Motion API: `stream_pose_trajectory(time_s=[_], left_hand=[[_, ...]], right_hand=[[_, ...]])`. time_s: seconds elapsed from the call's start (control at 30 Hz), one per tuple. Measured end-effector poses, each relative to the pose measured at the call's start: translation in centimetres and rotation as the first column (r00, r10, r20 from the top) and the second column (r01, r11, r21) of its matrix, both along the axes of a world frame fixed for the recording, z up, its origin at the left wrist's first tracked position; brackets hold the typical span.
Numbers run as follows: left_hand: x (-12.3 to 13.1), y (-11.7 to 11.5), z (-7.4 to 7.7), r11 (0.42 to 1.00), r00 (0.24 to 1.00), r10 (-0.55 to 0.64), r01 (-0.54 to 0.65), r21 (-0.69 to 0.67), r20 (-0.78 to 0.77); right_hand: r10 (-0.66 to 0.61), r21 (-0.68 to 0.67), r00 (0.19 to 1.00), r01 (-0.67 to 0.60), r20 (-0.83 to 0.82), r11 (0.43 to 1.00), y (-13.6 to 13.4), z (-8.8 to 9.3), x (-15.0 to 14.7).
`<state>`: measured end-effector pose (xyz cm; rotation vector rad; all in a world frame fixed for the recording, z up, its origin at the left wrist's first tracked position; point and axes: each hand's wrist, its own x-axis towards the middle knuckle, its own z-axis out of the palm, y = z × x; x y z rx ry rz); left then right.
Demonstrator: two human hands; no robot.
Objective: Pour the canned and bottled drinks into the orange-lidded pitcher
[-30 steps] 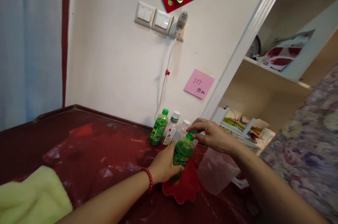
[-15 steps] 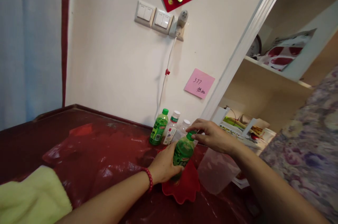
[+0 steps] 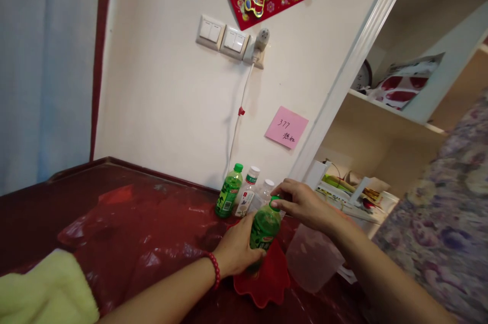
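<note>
A green-labelled plastic drink bottle stands over a red scalloped tray, tilted slightly to the right. Wrapped around the bottle's body is my left hand, with a red bead bracelet on the wrist. My right hand has its fingers closed on the green cap at the top. The bottle's base is partly hidden behind my left hand. Behind it stand a second green bottle, a white-capped bottle with a white label and a clear white-capped bottle.
A yellow cloth lies at the front left on the dark red table, which has a plastic cover. A translucent plastic container is to the right of the tray. A white cable hangs down the wall behind the bottles.
The camera view has tilted up slightly, so everything sits a little lower. Both hands keep their hold on the bottle and its cap, with the right fingers slightly shifted.
</note>
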<state>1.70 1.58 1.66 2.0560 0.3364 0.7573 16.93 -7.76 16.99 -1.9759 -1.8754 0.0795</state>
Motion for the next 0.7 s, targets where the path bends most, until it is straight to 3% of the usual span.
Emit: stream_pose_trajectory(time_s=[0.27, 0.53, 0.7], left_hand=[[0.1, 0.0, -0.3, 1.0, 1.0, 0.01, -0.01, 0.002, -0.004], [0.0, 0.0, -0.1, 1.0, 1.0, 0.013, -0.013, 0.006, 0.004], [0.0, 0.0, -0.1, 1.0, 1.0, 0.011, -0.011, 0.0, 0.007]], right_hand=[[-0.032, 0.134, 0.999, 0.03, 0.011, 0.991, 0.0, -1.7, 0.0], [0.11, 0.026, 0.992, -0.109, -0.053, 0.994, -0.5, -0.5, -0.2], [0.099, 0.023, 0.994, -0.098, -0.043, 0.995, -0.7, -0.1, -0.4]])
